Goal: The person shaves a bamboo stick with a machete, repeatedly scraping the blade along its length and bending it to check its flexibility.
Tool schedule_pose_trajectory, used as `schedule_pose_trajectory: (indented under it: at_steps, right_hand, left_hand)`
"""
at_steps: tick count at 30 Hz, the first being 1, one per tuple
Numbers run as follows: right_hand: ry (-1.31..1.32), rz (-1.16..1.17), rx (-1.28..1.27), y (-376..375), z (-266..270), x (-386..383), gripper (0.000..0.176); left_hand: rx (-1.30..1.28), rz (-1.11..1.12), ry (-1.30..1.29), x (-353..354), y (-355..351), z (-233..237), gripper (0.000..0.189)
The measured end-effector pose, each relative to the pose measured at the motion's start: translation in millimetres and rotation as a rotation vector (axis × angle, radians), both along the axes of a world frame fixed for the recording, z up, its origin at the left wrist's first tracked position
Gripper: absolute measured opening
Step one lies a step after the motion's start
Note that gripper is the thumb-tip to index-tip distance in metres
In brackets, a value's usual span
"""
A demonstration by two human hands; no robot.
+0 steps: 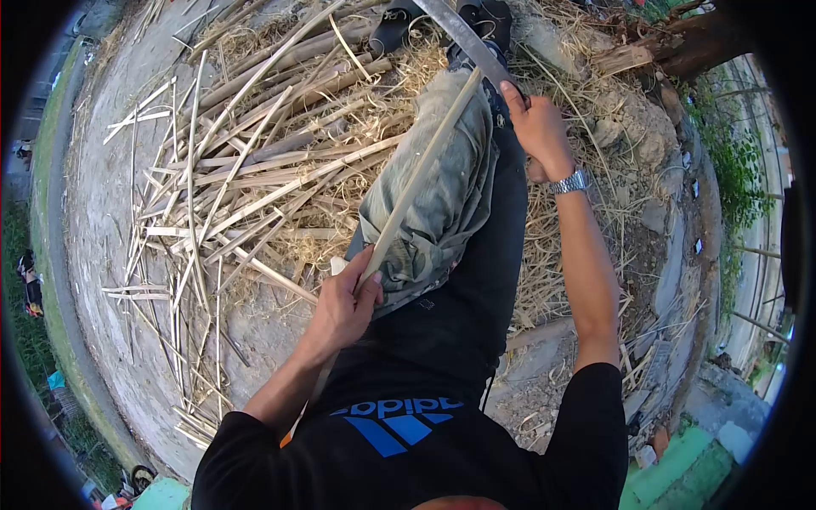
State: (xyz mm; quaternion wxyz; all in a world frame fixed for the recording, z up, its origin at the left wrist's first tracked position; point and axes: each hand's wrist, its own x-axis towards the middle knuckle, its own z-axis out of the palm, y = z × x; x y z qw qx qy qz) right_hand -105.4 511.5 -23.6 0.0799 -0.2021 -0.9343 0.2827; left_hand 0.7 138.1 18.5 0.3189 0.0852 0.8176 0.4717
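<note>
My left hand (344, 297) is closed around the near part of a long, pale bamboo strip (425, 166), low over my thigh. The strip runs up and away along a folded grey-green cloth (455, 191) draped over my leg. At its far end the strip meets the blade of a long, slightly curved knife (466, 38). My right hand (537, 132), with a metal watch on the wrist, grips the knife at its handle, which the fingers mostly hide. The blade points up and to the left, past the top edge of the view.
Split bamboo strips (221, 212) lie in a loose heap on the ground at left, with thicker poles (289, 64) behind. Curly shavings (544, 263) cover the ground around my legs. Broken concrete and soil (637, 127) lie at right, beside a wooden log (680, 51).
</note>
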Motion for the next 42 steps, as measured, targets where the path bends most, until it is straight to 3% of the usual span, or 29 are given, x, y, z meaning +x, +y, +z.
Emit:
schedule_pose_trajectory:
  at_steps: [3,5,12,18,23,26,30,32,36,38,41,42]
  right_hand:
    - [-0.022,0.006,-0.047,-33.9,-1.7,25.8,0.072]
    - [-0.011,0.218,-0.047,-52.3,-4.0,49.2,0.068]
    - [0.012,0.028,0.067,0.4,2.1,-0.5,0.069]
    - [0.034,0.156,-0.015,-73.4,-7.1,62.3,0.067]
    - [-0.028,0.225,0.025,-19.2,-0.6,39.7,0.072]
    - [-0.059,0.017,-0.061,3.8,-13.1,15.0,0.083]
    - [-0.1,0.202,-0.188,-89.8,-3.0,76.6,0.073]
    - [-0.036,0.29,-0.216,-98.3,-5.0,93.9,0.069]
    - [-0.021,0.179,-0.176,-46.8,-11.6,62.9,0.07]
    - [0.001,-0.059,-0.198,-15.1,-23.6,36.1,0.071]
    - [-0.18,0.011,-0.339,-79.6,8.4,64.5,0.071]
    - [-0.146,0.169,-0.35,-104.7,3.7,87.8,0.071]
  left_hand:
    - [-0.029,0.028,-0.026,5.1,1.6,-9.4,0.042]
    - [-0.049,0.05,-0.031,9.5,1.9,-13.9,0.042]
    - [-0.048,0.026,0.099,17.8,7.9,-14.9,0.037]
    - [-0.076,0.039,0.071,19.7,4.9,-11.8,0.028]
    - [-0.086,0.016,0.096,23.1,3.8,-18.5,0.021]
    - [-0.079,0.014,0.163,22.1,7.4,-16.2,0.02]
    - [-0.101,0.075,0.125,22.1,7.7,-16.0,0.018]
    - [-0.111,0.066,0.114,15.2,6.7,-20.7,0.018]
    - [-0.131,0.046,0.112,22.2,5.7,-18.4,0.017]
    - [-0.135,0.034,0.125,20.9,7.8,-15.1,0.017]
    - [-0.114,0.066,0.121,11.7,14.7,-12.8,0.018]
    - [-0.115,0.088,0.083,12.8,13.9,-11.4,0.018]
